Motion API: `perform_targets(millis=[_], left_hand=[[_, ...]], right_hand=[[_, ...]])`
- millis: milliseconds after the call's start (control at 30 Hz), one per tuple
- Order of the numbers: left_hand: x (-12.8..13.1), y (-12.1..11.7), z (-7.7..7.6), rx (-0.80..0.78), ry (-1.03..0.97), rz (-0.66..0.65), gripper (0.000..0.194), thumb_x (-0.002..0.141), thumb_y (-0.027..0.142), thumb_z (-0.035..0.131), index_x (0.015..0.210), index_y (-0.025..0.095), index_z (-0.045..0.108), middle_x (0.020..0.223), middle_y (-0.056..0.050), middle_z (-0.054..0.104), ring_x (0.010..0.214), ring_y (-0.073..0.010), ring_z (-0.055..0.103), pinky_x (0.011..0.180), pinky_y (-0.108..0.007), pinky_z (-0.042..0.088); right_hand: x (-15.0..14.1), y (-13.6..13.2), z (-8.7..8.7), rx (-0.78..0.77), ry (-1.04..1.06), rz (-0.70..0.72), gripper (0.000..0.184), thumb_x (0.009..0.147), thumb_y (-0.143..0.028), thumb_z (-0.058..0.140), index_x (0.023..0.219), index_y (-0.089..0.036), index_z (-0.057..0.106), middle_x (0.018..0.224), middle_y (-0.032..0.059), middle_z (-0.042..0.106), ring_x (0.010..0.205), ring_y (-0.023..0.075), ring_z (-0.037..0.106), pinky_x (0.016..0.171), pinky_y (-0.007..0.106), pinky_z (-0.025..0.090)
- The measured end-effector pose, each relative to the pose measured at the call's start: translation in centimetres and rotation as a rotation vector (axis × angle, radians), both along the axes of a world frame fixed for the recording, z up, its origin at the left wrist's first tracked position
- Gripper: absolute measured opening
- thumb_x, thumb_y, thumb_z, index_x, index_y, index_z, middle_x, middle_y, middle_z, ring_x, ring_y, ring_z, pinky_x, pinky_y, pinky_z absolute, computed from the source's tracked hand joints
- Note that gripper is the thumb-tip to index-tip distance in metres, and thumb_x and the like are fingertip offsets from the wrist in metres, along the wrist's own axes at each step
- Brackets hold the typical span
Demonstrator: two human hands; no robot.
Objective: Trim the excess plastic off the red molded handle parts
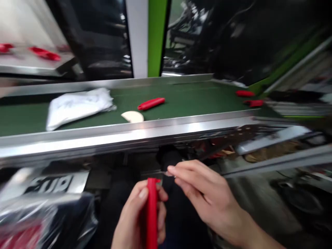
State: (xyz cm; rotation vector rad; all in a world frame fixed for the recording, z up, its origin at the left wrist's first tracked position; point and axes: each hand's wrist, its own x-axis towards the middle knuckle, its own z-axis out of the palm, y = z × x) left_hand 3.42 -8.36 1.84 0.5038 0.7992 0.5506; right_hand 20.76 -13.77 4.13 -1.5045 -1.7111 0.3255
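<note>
My left hand (138, 214) is closed around a long red plastic piece (152, 214), shaped like a handle and held upright, with a small lip at its top end. Just to the right, my right hand (207, 197) pinches a small thin piece (166, 173) between thumb and fingers. Blur hides what kind of piece it is. Its tip points toward the top of the red piece, apart from it. Beyond my hands, another red plastic piece (151, 103) lies on the green conveyor belt (192, 98).
A white plastic bag (77, 105) and a cream-coloured flat piece (133, 117) lie on the belt behind its metal rail (181, 126). More red pieces (245, 93) lie at the belt's right end. A clear bag with red contents (49, 221) sits at lower left.
</note>
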Motion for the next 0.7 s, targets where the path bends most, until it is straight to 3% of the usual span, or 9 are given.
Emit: perform_targets(millis=[167,433,700], left_hand=[[-0.6,-0.7,0.2,0.039,0.008,-0.035,0.037,0.096,0.049,0.038,0.093,0.018,0.058,0.055,0.0,0.049,0.041,-0.0077,0.037,0.04,-0.016,0.03],[-1.2,-1.0,0.2,0.027,0.067,0.018,0.035,0.096,0.048,0.038,0.092,0.018,0.056,0.057,0.0,0.048,0.045,-0.0087,0.038,0.041,-0.017,0.032],[-1.0,-1.1,0.3,0.054,0.086,0.047,0.034,0.095,0.048,0.041,0.091,0.018,0.057,0.064,-0.001,0.051,0.046,-0.0087,0.039,0.041,-0.018,0.033]], right_hand=[[-1.6,0.6,-0.9,0.123,-0.197,0.043,0.038,0.088,0.0,0.055,0.121,-0.016,0.061,0.111,0.007,0.066,0.1,0.0148,0.061,0.088,0.031,0.053],[-2.0,0.3,-1.0,0.162,-0.297,0.069,0.04,0.085,0.0,0.056,0.122,-0.014,0.061,0.109,0.0114,0.067,0.095,0.0207,0.061,0.079,0.039,0.054],[-1.8,0.3,-1.1,0.173,-0.334,0.06,0.039,0.085,-0.002,0.057,0.122,-0.014,0.061,0.108,0.0116,0.068,0.092,0.0217,0.064,0.076,0.039,0.054]])
